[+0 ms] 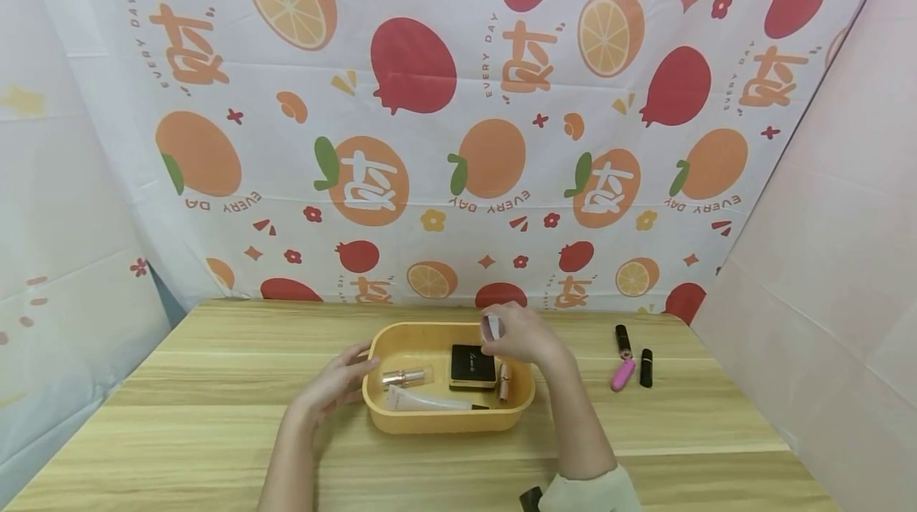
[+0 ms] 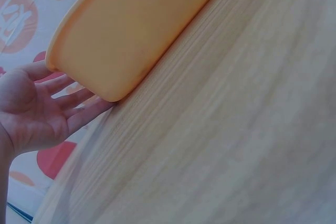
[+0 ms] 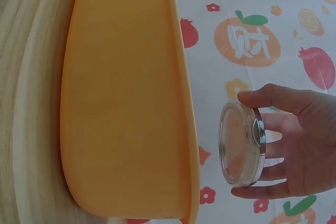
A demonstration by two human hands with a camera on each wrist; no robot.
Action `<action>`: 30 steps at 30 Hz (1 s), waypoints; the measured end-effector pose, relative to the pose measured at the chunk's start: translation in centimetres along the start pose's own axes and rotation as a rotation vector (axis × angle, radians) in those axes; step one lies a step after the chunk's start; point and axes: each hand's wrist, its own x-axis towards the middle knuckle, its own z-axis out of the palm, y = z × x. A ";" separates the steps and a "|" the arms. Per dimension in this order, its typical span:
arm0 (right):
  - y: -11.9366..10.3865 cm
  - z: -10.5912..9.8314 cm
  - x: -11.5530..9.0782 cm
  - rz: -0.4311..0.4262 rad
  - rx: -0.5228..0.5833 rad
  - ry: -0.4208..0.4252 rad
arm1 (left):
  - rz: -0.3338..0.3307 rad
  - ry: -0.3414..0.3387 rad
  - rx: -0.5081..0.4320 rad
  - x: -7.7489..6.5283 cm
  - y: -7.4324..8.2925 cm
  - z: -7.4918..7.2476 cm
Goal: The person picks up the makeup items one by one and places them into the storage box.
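Observation:
A yellow plastic bin (image 1: 447, 422) stands on the table. My left hand (image 1: 333, 384) is at its left end, thumb at the rim and extended fingers against the outer wall, as the left wrist view shows. Above the bin's back right corner, my right hand (image 1: 526, 337) holds a round clear-rimmed compact (image 3: 241, 142) on edge between thumb and fingers. Inside the bin lie a black square compact case (image 1: 473, 366) with gold edging, a shiny lipstick (image 1: 404, 377) at the left, a pale squeeze tube (image 1: 430, 402) along the front and a rose-gold tube (image 1: 504, 382) at the right.
Right of the bin, a black tube (image 1: 622, 341), a pink egg-shaped item (image 1: 623, 374) and another black tube (image 1: 646, 369) lie on the wooden table (image 1: 215, 400). A fruit-print curtain (image 1: 444, 233) hangs behind the table. Pale sheets hang at both sides.

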 end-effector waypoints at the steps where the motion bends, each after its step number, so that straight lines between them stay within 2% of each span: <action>1: -0.1 0.0 0.0 -0.002 -0.003 -0.004 | 0.001 0.000 0.000 0.0 0.0 0.0; 30: -0.7 1.2 0.7 -0.012 -0.021 -0.050 | 0.001 -0.012 -0.005 0.1 0.0 0.0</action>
